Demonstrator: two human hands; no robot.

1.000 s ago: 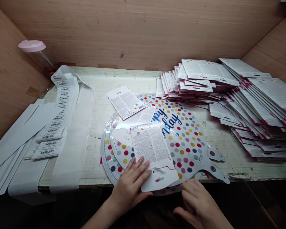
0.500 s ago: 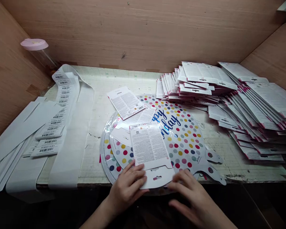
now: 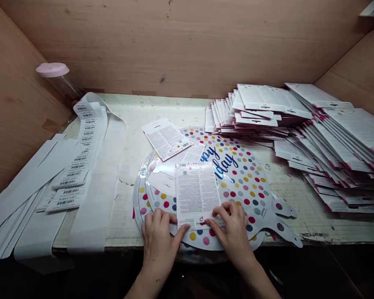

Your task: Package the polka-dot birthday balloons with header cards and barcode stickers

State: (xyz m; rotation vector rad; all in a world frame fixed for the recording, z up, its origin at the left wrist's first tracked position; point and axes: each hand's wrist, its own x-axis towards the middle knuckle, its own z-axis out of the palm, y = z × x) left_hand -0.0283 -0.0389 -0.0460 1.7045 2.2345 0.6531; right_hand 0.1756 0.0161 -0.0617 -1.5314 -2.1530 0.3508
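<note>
A white printed cardboard sleeve point(image 3: 195, 189) lies in front of me, with small text in columns and a pink logo near its lower end. My left hand point(image 3: 158, 232) is at its lower left corner, thumb along the bottom edge. On the lower right, my right hand point(image 3: 232, 224) pinches the sleeve with thumb and bent fingers. Beneath it are flat foil balloons point(image 3: 249, 174) with coloured dots and blue lettering. Another printed sleeve point(image 3: 166, 139) rests beyond, partly over a further one.
Stacks of printed sleeves point(image 3: 327, 145) fill the right side. Strips of barcode labels point(image 3: 90, 133) and white backing paper point(image 3: 95, 207) lie on the left, hanging over the front edge. A pink-lidded clear container point(image 3: 53, 70) stands in the back left corner. Wooden walls point(image 3: 187, 45) enclose the table.
The sleeve's lower flap with the hanging hole, stretched out before, is now folded out of sight. My right hand has moved onto the sleeve, and my left hand has shifted to its corner.
</note>
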